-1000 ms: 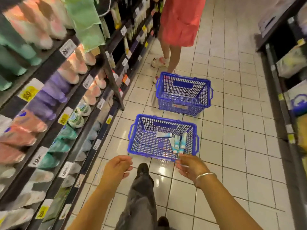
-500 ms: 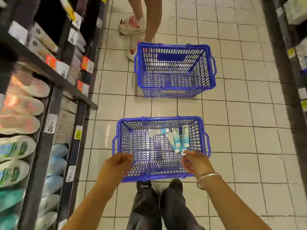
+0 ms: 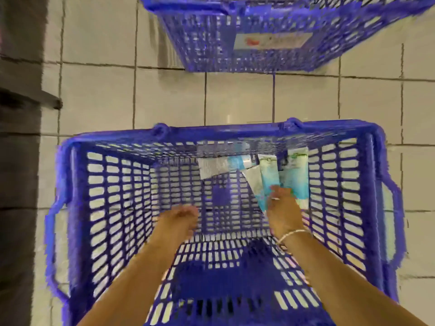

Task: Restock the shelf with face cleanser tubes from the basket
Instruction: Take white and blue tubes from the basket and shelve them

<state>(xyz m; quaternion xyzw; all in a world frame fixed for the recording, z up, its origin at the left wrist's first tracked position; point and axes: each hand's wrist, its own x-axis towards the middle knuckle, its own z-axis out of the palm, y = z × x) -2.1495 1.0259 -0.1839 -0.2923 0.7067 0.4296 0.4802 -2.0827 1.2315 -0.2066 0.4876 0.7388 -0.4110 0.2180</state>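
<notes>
A blue plastic basket [image 3: 77, 208] fills the lower view on the tiled floor. Several white and teal face cleanser tubes [image 3: 270, 175] lie in its far right corner; one tube [image 3: 219, 167] lies crosswise to their left. Both my hands are inside the basket. My right hand [image 3: 281, 210], with a bracelet at the wrist, rests its fingertips on the near ends of the tubes; I cannot tell if it grips one. Over the bare basket floor hovers my left hand [image 3: 181, 218], loosely curled and holding nothing.
A second blue basket [image 3: 211, 57] stands just beyond, at the top of the view. The dark base of the shelf unit [image 3: 18, 161] runs down the left edge. Pale floor tiles [image 3: 367, 109] lie between and to the right.
The view has dropped much closer to the basket. Both hands went from its near rim down inside it, and the right hand has reached the tubes.
</notes>
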